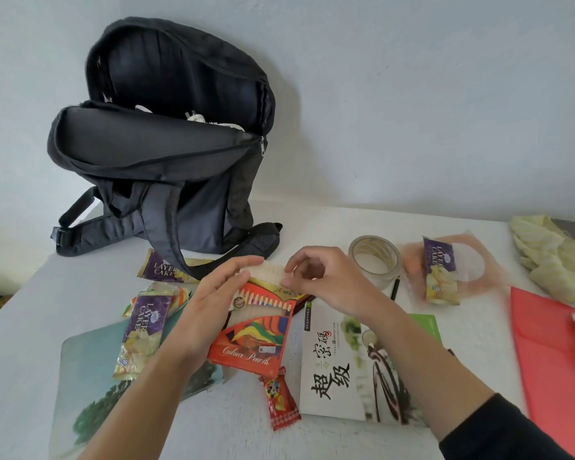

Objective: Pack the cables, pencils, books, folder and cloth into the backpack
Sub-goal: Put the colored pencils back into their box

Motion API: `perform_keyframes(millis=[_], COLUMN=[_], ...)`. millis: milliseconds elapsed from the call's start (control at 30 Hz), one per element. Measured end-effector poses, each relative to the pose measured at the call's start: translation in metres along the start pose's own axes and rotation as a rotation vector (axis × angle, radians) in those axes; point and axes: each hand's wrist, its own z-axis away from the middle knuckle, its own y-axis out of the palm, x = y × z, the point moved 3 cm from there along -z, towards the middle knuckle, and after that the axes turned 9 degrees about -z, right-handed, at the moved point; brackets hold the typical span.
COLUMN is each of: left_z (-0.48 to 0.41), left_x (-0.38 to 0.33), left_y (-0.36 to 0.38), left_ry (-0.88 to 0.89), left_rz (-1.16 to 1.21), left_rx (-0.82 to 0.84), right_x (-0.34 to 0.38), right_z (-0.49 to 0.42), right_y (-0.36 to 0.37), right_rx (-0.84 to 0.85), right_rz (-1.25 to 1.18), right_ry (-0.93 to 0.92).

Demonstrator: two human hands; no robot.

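We hold the box of colour pencils [253, 340] just above the table [30, 310], in front of the open backpack [166, 154], which stands at the back left against the wall with something white [196, 117] showing inside. Our left hand [219, 293] grips the box's left edge, fingers close together and reaching over its pale top flap. Our right hand [319, 280] pinches that flap between thumb and forefinger, the other fingers curled. Clutter lies all around. One backpack strap crosses a Layer Cake packet [161, 268]. A second packet [143, 333] lies on a landscape-cover book [90, 376] under our left forearm. A red sweet wrapper [281, 403] sits just below the box, beside a book with Chinese lettering [339, 370] under our right forearm. Behind our right hand stands a tape roll [375, 260], with a loose dark pencil [395, 287] beside it. Further right a third packet [440, 270] rests on a clear plastic bag [478, 267]. The yellow cloth [551, 260] and red folder [551, 353] lie at the far right.
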Motion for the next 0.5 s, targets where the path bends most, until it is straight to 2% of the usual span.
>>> perform_keyframes(millis=[167, 233, 333, 433, 500], left_z=[-0.001, -0.003, -0.007, -0.011, -0.013], left_x=[-0.006, -0.008, -0.011, -0.011, -0.010], left_y=[0.001, 0.001, 0.002, 0.005, 0.007], left_ry=[0.009, 0.026, 0.064, 0.106, 0.121], left_rz=[-0.040, -0.058, -0.092, -0.109, -0.123], left_rx=[0.000, 0.004, 0.027, 0.058, 0.060], right_x=[0.000, -0.002, -0.005, -0.006, -0.006], right_z=[0.003, 0.002, -0.002, -0.007, -0.009], right_y=[-0.009, -0.013, -0.008, 0.001, 0.003], right_rx=[-0.057, -0.101, -0.060, -0.011, -0.056], right_rz=[-0.012, -0.107, -0.253, -0.177, -0.156], right_ry=[0.050, 0.091, 0.180, 0.163, 0.118])
